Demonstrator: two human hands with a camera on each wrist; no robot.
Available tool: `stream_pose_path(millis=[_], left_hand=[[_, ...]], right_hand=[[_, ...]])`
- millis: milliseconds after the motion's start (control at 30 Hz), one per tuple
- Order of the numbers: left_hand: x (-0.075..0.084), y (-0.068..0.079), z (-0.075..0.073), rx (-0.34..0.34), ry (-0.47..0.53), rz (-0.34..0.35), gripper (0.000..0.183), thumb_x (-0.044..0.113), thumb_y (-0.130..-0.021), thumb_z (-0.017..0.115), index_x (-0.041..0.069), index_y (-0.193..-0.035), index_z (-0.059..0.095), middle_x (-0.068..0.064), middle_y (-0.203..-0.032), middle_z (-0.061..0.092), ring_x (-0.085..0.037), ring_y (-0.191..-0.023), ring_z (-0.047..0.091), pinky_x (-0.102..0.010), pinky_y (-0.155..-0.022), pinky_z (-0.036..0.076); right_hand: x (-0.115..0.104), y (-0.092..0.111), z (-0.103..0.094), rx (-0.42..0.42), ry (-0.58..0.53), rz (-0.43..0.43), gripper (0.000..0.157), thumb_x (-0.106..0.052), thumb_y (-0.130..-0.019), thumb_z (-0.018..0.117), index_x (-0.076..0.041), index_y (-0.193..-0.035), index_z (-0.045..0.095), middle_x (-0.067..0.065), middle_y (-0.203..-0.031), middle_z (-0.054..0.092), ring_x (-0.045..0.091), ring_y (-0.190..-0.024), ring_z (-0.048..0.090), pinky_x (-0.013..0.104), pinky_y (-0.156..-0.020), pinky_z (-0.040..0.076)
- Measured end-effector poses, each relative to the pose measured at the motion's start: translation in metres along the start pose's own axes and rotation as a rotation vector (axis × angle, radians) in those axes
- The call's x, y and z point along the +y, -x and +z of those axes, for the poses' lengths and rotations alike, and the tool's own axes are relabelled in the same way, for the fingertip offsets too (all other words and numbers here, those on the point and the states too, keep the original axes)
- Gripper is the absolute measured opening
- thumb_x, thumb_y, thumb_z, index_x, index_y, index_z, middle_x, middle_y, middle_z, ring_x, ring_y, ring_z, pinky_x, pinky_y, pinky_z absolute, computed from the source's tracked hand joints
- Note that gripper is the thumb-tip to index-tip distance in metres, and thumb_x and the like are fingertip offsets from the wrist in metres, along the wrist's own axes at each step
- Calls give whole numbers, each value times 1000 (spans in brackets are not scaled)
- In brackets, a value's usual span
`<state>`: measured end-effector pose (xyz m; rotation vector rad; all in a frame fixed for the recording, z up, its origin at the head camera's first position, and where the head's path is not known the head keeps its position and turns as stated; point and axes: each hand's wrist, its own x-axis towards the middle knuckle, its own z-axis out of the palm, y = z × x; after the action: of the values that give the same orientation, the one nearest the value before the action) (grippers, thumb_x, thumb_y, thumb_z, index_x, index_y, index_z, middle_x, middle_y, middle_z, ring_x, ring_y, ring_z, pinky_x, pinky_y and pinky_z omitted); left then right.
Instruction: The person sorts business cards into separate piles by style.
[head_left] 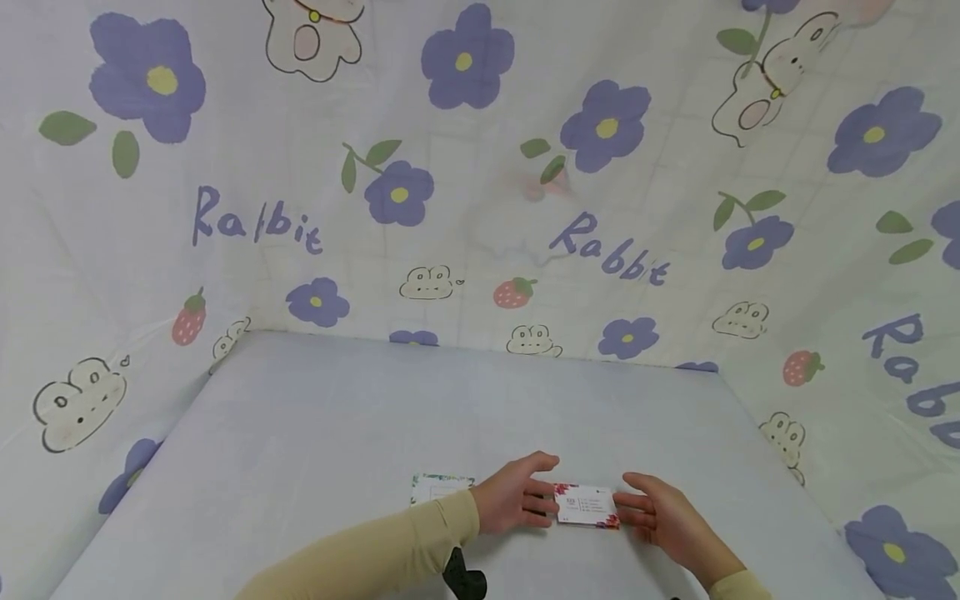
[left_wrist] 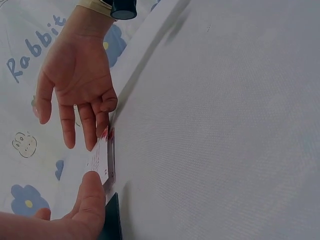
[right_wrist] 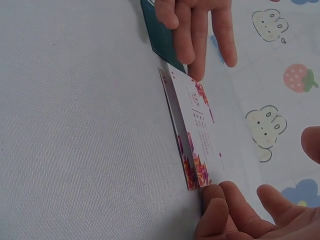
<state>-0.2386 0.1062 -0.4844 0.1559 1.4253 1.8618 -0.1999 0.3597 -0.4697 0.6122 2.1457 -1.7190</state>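
A white business card (head_left: pixel 586 506) with red flowers at its corners lies flat near the front of the table. The right wrist view shows a like card (right_wrist: pixel 175 125) under it, with a gap between their near edges. At the card's left end is my left hand (head_left: pixel 517 496), fingers extended and spread, fingertips at or near its edge. My right hand (head_left: pixel 660 512) stands at the other end with loosely bent fingers, the lower ones by the card's corner. Neither hand pinches the cards. Partly behind my left wrist lies another white card (head_left: pixel 442 485) with a green leafy border.
A dark green flat piece (right_wrist: pixel 162 37) lies beside the cards near my left hand. A white cloth covers the table (head_left: pixel 375 408). Curtains (head_left: pixel 465 200) printed with flowers and rabbits rise at its back and sides. A black wrist-worn device (head_left: pixel 465 575) shows below the left sleeve.
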Motion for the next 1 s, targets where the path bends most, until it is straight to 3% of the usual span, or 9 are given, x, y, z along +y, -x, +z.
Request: stream_pose_path(millis=[333, 800, 1000], left_hand=[[-5, -1, 3, 37, 5, 5, 74, 45, -98, 54, 2, -156, 35, -38, -150, 43, -46, -130, 57, -50, -100, 55], [-7, -5, 1, 48, 30, 5, 74, 43, -98, 55, 3, -156, 35, -38, -150, 43, -47, -129, 56, -53, -103, 52], [-8, -6, 3, 53, 37, 11, 74, 43, -98, 55, 3, -156, 35, -39, -150, 42, -49, -129, 56, -54, -104, 52]], right_hand=[[-1, 5, 3, 10, 28, -10, 83, -51, -103, 49, 5, -156, 18, 27, -145, 56, 18, -102, 65, 30, -82, 46], [2, 4, 2, 14, -10, -17, 75, -44, -106, 46, 6, -155, 21, 23, -136, 64, 14, -98, 65, 30, -81, 48], [1, 5, 3, 22, 3, -10, 75, -44, -106, 46, 7, -155, 21, 26, -140, 60, 15, -98, 65, 30, -81, 49]])
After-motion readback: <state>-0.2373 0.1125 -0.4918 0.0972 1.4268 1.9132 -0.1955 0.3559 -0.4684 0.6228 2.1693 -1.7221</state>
